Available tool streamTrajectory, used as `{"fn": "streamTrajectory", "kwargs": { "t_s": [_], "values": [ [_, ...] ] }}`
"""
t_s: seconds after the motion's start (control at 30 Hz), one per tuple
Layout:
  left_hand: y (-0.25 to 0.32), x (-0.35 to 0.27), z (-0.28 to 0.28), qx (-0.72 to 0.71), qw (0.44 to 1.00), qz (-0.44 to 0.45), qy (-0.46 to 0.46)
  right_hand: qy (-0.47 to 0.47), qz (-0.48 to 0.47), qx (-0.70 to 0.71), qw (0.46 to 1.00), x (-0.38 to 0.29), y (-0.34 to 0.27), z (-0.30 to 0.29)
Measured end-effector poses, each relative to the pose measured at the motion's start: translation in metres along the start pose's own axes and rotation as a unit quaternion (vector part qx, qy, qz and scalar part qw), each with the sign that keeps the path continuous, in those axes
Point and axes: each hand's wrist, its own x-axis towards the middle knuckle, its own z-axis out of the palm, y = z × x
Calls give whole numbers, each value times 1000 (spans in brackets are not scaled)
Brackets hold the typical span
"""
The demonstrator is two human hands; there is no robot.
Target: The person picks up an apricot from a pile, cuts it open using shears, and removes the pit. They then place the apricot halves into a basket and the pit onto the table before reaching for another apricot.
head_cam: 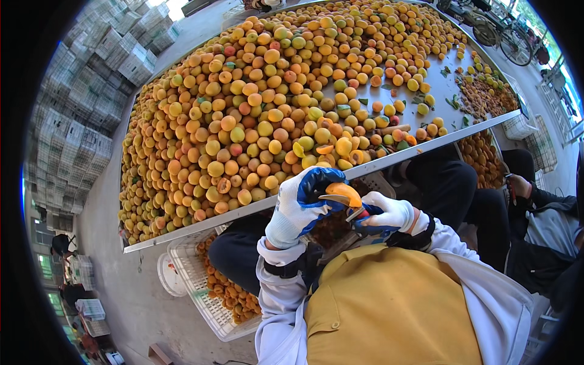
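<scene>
My left hand (292,210), in a white knit glove with a blue coated palm, holds an orange apricot (345,190) just in front of the table edge. A curved metal blade (335,198) lies against the fruit's near side. My right hand (385,214), gloved the same way, grips a small cutting tool with a red part (362,214) near the fruit; its handle is mostly hidden in the palm. Whether the apricot is cut through cannot be seen. Beyond my hands, whole apricots (214,146) are heaped on a metal-edged table (219,214), with several cut pieces (325,149) near the edge.
A white plastic crate (191,283) of apricot halves (228,292) stands left of my leg, beside a white bucket (171,276). Another person's hand (519,186) is at the right, near a second crate of halves (479,157). Stacked crates (82,132) line the left.
</scene>
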Motion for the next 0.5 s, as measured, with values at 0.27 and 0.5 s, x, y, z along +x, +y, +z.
{"fn": "streamTrajectory", "kwargs": {
  "t_s": [0.27,0.5],
  "values": [
    [-11,10,21,204,963,93,150,-119,-131,91,980,7,15,0],
    [-28,23,48,267,924,174,211,317,-80,141,935,16,8,-2]
  ]
}}
